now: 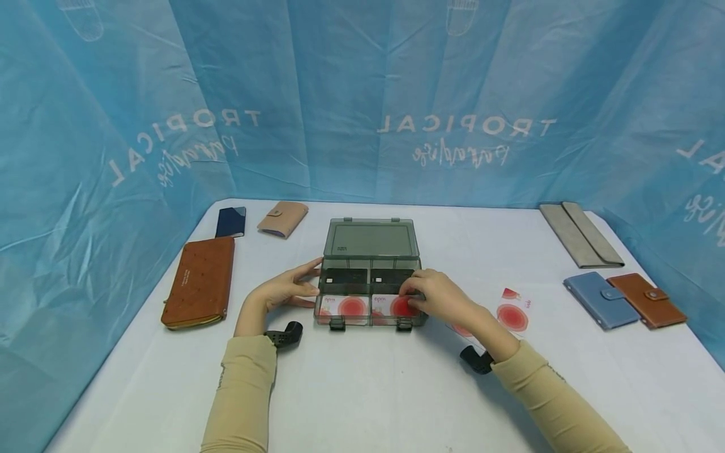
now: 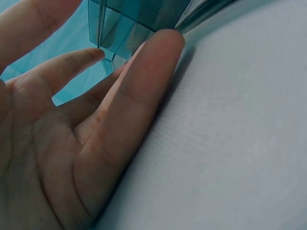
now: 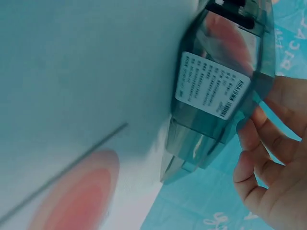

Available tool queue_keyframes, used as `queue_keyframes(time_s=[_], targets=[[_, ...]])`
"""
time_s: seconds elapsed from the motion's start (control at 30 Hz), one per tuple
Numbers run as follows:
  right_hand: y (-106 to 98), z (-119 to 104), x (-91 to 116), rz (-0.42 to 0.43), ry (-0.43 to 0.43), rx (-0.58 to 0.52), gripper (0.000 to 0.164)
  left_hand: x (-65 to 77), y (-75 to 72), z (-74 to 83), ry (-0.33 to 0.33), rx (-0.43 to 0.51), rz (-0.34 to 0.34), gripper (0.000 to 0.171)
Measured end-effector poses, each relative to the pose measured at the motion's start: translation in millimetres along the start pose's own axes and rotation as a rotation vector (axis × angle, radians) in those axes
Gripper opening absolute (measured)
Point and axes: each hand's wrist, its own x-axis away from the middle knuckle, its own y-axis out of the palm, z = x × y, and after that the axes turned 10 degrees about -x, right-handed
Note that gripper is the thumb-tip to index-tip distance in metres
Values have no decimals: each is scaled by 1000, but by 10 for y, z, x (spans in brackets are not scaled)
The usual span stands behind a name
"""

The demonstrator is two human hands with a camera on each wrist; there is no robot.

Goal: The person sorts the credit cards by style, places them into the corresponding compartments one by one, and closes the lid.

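Observation:
A green-tinted clear plastic box (image 1: 320,308) stands on the table, its lid (image 1: 370,239) laid back and its inside split into compartments. Dark cards (image 1: 347,277) lie in the back compartments, red-and-white cards (image 1: 343,306) in the front ones. At the box's left side my left hand (image 1: 286,289) rests with spread fingers (image 2: 153,67) against the wall. My right hand (image 1: 438,292) reaches over the right wall, its curled fingers (image 3: 249,136) at a red-and-white card (image 1: 385,304) in the front right compartment; thumb and forefinger pinch there. The box wall partly hides the fingertips in the right wrist view.
More red-and-white cards (image 1: 512,318) lie to the right, partly under the right forearm. Brown (image 1: 201,280), navy (image 1: 230,221) and beige (image 1: 283,218) wallets lie left; grey (image 1: 580,236), blue (image 1: 601,300) and tan (image 1: 647,301) ones lie right. A blue curtain (image 1: 351,100) hangs behind.

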Motion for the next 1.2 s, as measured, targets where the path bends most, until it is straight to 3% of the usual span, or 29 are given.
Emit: queue_keyframes(time_s=[0.23, 0.43, 0.6, 0.73, 0.9, 1.0, 1.2], targets=[[-77, 11, 42, -25, -3, -8, 20, 12, 5, -3, 0, 6, 5, 86], [-184, 114, 207, 23, 72, -148, 25, 20, 13, 3, 16, -2, -6, 85], [-295, 251, 371, 28, 174, -159, 26, 19, 12, -3, 17, -4, -5, 85], [-340, 337, 485, -33, 310, -179, 32, 15, 10, -3, 20, 0, -7, 85], [-322, 365, 555, -165, 533, -234, 54, 20, 0, -8, 23, -3, -16, 86], [-279, 359, 562, -220, 581, -225, 64, 19, 2, -7, 28, -7, -17, 85], [-235, 330, 524, -252, 580, -199, 71, 28, -7, -19, 69, -18, -36, 89]])
